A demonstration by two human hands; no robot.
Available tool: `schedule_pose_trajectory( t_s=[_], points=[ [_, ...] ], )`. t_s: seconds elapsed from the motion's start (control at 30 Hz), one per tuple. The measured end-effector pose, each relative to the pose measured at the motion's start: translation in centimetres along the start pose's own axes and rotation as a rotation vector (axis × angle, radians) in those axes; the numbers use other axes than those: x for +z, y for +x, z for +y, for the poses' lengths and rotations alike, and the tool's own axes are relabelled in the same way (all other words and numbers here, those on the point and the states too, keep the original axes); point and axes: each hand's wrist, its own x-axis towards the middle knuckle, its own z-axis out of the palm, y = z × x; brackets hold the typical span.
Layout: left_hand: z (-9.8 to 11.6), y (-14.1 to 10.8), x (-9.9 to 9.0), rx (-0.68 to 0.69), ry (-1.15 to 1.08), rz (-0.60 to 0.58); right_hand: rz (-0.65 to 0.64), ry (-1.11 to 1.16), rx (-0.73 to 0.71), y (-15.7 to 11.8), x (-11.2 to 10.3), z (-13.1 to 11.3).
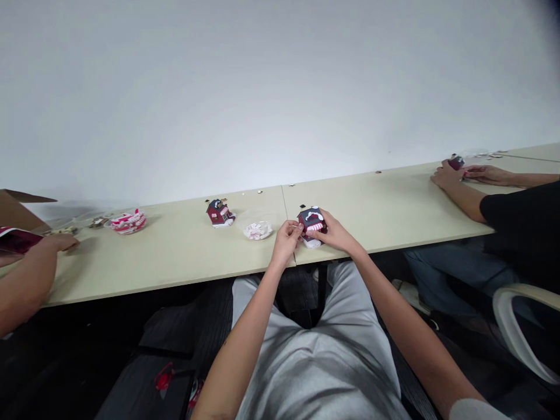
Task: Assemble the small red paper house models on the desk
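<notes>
From here I see my left hand [286, 240] pinching the left side of a small paper model house [311, 225], thumb and fingertips closed on it, though the exact grip is partly hidden. My right hand [336, 234] presses against the house's right side with its fingers together. The house has a dark blue roof, red walls and white trim, and I hold it just above the near part of the pale laminate table [175, 265], close to the seam between two table sections.

For handling this well, I judge that light, even pressure from both sides matters most, since thin card could crease, and a steady base would keep the white trim from being knocked.

Just left of my hands, a clear plastic bag [258, 230] holds white paper pieces. Farther left stands a second model house [220, 213]. On the right, a co-worker's hands [464, 174] close around a small dark red piece [457, 163]. At far left, another person's hand [56, 242] lies near a dark red card [17, 240] and a cardboard box [20, 210].

I can read no brand, label or writing at this distance.
</notes>
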Motion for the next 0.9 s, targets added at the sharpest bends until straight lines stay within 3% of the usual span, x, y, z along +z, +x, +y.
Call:
schedule_pose_trajectory(
  t_s=[0.9],
  points=[
    [0.47, -0.28, 0.12, -0.019, -0.001, 0.027, 0.0, -0.007, 0.007, -0.1, 0.04, 0.11]
  ],
)
